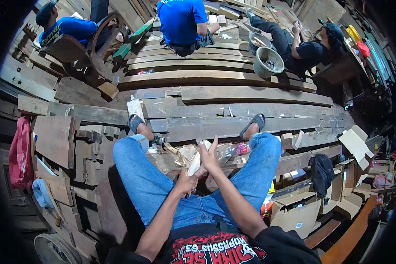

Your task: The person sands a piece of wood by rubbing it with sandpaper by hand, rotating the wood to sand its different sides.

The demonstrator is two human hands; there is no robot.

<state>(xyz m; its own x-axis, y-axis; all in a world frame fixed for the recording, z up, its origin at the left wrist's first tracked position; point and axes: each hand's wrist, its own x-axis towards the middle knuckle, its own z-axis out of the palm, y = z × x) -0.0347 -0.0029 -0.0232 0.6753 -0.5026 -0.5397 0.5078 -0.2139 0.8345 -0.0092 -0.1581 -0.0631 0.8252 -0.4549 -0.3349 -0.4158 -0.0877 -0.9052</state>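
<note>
Between my knees, a pale, smooth piece of wood (pixel 195 166) slants up and away from me. My left hand (pixel 188 181) is closed round its near end, just above my lap. Against its upper part lies my right hand (pixel 210 159), thumb and fingers along either side of the wood. The right palm hides some of the piece, and its exact shape cannot be made out. Pale shavings and scraps (pixel 176 155) litter the ground beyond my hands.
Long planks (pixel 251 94) lie across the floor ahead. Three people sit beyond, one in a blue shirt (pixel 180 22), near a bucket (pixel 268 62). Cardboard boxes (pixel 297 215) and a black bag (pixel 321 174) are at right. Stacked boards (pixel 53 136) and a red bag (pixel 20 154) stand left.
</note>
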